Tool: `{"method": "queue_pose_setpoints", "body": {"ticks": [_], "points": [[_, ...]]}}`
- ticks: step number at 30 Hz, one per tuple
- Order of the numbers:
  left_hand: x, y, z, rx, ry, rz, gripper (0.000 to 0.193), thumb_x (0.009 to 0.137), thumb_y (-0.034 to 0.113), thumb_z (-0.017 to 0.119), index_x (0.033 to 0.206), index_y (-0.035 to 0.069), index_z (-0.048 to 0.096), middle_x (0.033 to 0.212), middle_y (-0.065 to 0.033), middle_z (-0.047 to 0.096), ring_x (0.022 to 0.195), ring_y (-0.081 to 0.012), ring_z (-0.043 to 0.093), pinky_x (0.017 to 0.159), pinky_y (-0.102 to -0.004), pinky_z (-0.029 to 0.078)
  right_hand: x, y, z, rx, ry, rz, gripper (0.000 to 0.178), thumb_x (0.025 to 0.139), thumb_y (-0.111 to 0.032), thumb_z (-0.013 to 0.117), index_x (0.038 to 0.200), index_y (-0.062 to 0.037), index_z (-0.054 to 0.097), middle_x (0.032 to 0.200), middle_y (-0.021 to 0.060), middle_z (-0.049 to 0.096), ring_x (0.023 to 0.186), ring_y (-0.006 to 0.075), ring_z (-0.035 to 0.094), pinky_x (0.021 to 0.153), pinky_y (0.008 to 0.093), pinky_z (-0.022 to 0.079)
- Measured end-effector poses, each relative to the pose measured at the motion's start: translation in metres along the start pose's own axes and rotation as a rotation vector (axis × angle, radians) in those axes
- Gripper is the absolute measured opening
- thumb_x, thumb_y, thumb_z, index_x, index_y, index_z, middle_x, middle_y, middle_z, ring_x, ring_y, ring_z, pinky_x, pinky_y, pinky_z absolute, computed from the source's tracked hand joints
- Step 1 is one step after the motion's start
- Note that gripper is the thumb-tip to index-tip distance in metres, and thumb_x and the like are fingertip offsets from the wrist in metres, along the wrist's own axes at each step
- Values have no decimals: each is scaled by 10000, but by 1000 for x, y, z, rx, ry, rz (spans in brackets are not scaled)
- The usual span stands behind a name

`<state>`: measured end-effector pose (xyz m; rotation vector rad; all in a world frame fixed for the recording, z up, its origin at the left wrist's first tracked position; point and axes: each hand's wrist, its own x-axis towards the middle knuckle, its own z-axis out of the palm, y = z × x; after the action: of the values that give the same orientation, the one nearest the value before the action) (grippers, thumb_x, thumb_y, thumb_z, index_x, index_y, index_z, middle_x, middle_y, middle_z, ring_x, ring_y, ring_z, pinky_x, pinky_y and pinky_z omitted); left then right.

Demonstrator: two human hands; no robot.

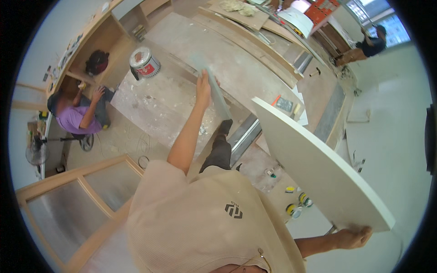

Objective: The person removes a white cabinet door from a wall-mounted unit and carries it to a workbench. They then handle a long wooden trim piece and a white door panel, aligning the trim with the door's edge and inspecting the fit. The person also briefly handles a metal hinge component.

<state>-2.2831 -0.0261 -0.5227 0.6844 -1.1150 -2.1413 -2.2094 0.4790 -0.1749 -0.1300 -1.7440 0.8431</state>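
Observation:
My left hand (pixel 205 91), arm stretched forward, is closed round a narrow, pale grey-green panel (pixel 219 99), with fingers on both sides of it. That panel stands on edge and tilts, its upper end blurred against the floor. Down at the lower right, my right hand (pixel 353 237) is curled at the bottom corner of a large white board (pixel 314 168). The board leans at a slant, its long thin edge facing up and right. Part of my right hand's grip is hidden by the board.
A paint can (pixel 144 62) stands on a stained sheet (pixel 150 98) ahead-left. A person in purple (pixel 79 116) crouches by a wooden cabinet at left; another person (pixel 371 45) works by the window. Framed panels (pixel 98 200) lean lower left. Tape rolls (pixel 295 210) lie near the white board.

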Motion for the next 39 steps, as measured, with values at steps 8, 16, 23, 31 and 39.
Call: {"method": "queue_pose_setpoints", "body": {"ticks": [8,16,23,31,39], "points": [[220,-110,-81,543,362,91,482,923,285,701,1272,11,514,1149,-197,666,996,-358,670,853,-449,531,36,-7,115,106,-338,-56,749,735,-627,814,878,99,694,772,190,633,712,230,537,637,462,456],[296,-92,-67,851,496,-85,781,783,354,843,1341,-49,473,1195,-299,623,1160,-417,594,966,-479,481,35,-45,199,74,-319,-44,765,717,-648,819,807,98,674,755,153,602,705,245,513,620,453,440],[320,-112,-96,917,445,82,886,782,294,851,1451,-42,377,1326,-293,517,1206,-451,524,1041,-472,442,44,-10,233,115,-424,5,695,731,-603,832,826,72,698,741,137,596,701,219,510,604,447,429],[160,-93,22,-120,-382,-560,664,1016,526,490,1437,13,486,1401,-152,557,1245,-299,546,1076,-460,419,18,-21,262,94,-549,38,356,973,-323,647,901,25,649,847,44,563,834,170,498,783,338,417],[94,-38,78,-100,46,-208,590,1049,470,476,1462,52,427,1379,-45,525,1257,-167,471,1075,-351,375,-22,41,339,404,-716,203,251,968,-197,636,1009,49,662,928,51,625,869,139,537,775,293,439]]}}
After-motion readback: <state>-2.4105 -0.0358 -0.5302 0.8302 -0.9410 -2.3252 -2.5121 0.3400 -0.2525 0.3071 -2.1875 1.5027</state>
